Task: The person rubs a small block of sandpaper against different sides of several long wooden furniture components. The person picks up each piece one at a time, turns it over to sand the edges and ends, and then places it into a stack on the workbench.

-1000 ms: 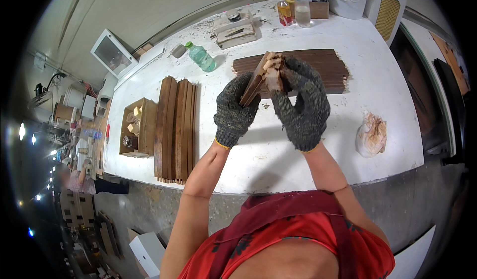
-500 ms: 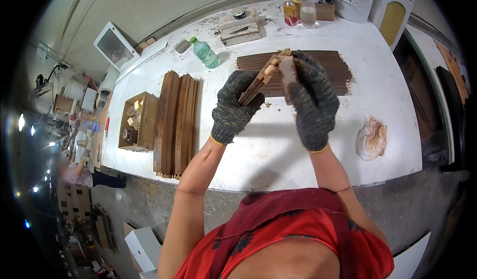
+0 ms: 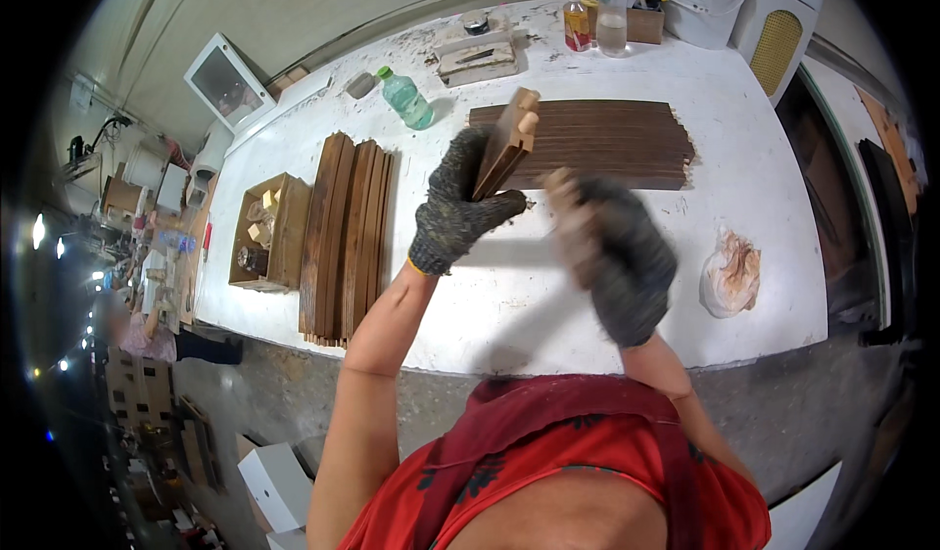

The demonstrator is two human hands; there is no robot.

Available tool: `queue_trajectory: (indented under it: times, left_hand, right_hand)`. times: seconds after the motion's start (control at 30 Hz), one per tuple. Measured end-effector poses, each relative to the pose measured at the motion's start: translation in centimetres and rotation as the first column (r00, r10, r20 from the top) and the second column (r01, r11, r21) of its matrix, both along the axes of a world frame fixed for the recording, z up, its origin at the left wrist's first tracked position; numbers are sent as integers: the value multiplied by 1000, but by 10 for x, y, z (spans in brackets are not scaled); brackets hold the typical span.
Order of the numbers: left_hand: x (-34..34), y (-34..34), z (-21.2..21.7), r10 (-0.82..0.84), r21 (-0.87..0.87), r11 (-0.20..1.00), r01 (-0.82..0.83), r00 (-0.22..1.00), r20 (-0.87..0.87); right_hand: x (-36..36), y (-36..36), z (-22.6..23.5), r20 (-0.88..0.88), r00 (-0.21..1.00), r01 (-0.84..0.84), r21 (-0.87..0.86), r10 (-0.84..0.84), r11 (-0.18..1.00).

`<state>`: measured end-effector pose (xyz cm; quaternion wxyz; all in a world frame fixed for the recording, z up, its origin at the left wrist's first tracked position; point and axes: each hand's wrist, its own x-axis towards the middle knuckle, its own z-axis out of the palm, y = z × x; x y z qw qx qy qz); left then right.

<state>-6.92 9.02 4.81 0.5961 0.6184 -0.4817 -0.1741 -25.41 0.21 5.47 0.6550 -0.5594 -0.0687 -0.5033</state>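
In a dark knitted work glove, my left hand [image 3: 452, 207] grips a dark wooden slat piece [image 3: 505, 151] tilted upward, its pale, notched end pointing away from me. My gloved right hand [image 3: 632, 261], smeared by motion, is closed on a pale brownish, block-like thing [image 3: 576, 227] whose kind I cannot make out; it is apart from the wood. Behind both hands a row of dark slats [image 3: 607, 144] lies side by side with rough, light ends. To the left of my left forearm, more long brown slats [image 3: 343, 247] are stacked lengthwise.
A box with small pale blocks [image 3: 284, 232] stands on the white table [image 3: 754, 159] at left. A green-capped bottle [image 3: 405, 100], a shallow tray [image 3: 478, 64], more bottles [image 3: 612, 31] and a white bucket [image 3: 700, 7] sit farther back. A crumpled stained cloth or bag [image 3: 731, 274] lies right.
My right hand has come toward me with the pale thing, away from the wood's end. My left hand now holds the wood more upright.
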Motion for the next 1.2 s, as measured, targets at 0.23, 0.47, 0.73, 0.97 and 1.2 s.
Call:
queue_trajectory:
  times: [0.23,0.47,0.73,0.97,1.2]
  left_hand:
    - [-11,4,12,17,109,994,-30,993,113]
    - [-4,19,16,48,132,988,-80,972,232]
    - [-7,32,41,9,109,994,14,978,-207]
    - [-1,37,60,208,227,946,-231,970,123]
    - [-22,30,65,208,393,898,-198,978,19]
  right_hand:
    - [22,-21,-14,-71,991,117,86,-111,989]
    - [37,-19,10,-28,894,419,-304,-448,856]
    - [52,-21,12,-3,893,421,-342,-449,840]
    - [49,-25,17,-135,876,410,-297,-463,862]
    - [57,-12,16,-74,885,427,-266,-460,864]
